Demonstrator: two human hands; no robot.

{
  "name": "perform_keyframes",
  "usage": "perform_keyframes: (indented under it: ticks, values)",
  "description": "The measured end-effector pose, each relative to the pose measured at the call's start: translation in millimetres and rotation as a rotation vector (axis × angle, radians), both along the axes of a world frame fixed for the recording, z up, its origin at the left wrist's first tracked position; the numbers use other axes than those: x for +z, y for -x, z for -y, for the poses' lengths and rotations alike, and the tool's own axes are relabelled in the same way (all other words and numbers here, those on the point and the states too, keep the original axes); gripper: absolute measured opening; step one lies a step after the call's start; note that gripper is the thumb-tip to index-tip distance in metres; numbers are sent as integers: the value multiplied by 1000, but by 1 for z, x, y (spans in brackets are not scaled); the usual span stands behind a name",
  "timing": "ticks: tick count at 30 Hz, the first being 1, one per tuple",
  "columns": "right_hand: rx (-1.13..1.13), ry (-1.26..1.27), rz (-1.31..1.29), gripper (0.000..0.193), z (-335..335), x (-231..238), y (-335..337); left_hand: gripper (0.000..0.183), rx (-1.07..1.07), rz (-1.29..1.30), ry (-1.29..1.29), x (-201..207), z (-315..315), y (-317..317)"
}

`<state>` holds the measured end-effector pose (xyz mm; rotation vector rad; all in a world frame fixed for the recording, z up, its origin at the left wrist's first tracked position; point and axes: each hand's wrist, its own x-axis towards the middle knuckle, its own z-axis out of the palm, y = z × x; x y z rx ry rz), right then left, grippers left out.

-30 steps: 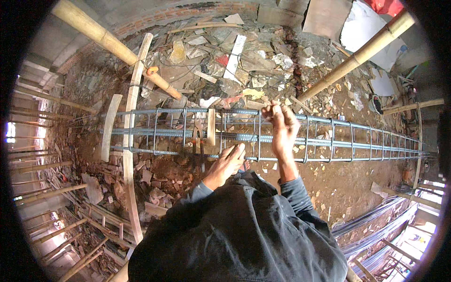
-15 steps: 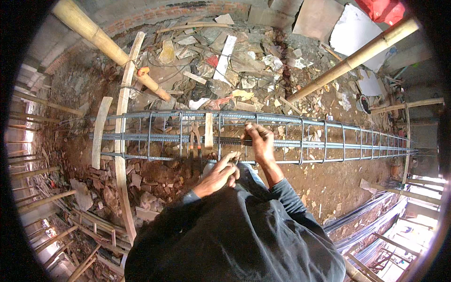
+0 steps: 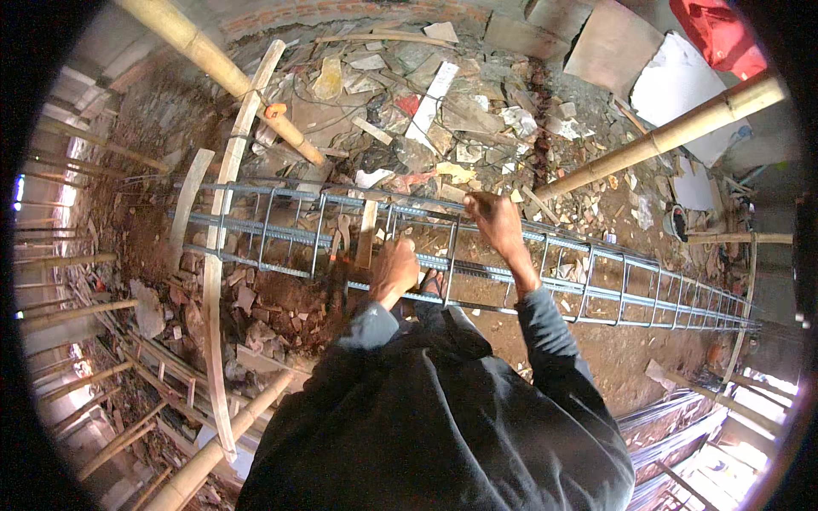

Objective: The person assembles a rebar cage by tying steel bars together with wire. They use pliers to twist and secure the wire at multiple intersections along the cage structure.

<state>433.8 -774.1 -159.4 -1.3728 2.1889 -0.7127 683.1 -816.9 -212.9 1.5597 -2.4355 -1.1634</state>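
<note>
A long cage of steel reinforcing bars (image 3: 537,279) with square stirrups runs across in front of me. My left hand (image 3: 396,266) is closed over the cage's middle bars, close to a stirrup. Anything in its fingers is hidden. Farther forward and to the right, my right hand (image 3: 496,223) is curled shut at the cage's far top bar; what it grips, if anything, is too small to make out. Left of my left hand, pincers (image 3: 343,234) with orange on the handles stand against the cage. Between them and that hand is a short wooden piece (image 3: 367,234).
A long wooden plank (image 3: 215,315) crosses the cage's left end, beside a shorter board (image 3: 189,204). Bamboo poles (image 3: 665,132) slant in at both far corners. Rubble and scraps (image 3: 460,128) cover the ground beyond. Bundled steel rods (image 3: 673,417) lie at lower right.
Both hands have moved forward and apart, the left onto the middle bars, the right to the far top bar. The view has turned, so the cage now slants down to the right.
</note>
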Motion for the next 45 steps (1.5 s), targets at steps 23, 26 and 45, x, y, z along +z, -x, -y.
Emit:
perform_keyframes:
  ticks: [23, 26, 45]
  values:
    - [956, -165, -237, 20, 115, -105, 71, 42, 220, -164, 147, -46, -23, 96]
    - [887, -239, -224, 24, 111, -99, 77, 43, 197, -167, 180, -37, -33, 102]
    - [384, -47, 190, 19, 17, -13, 50, 37, 50, 151, 215, -34, -45, 115]
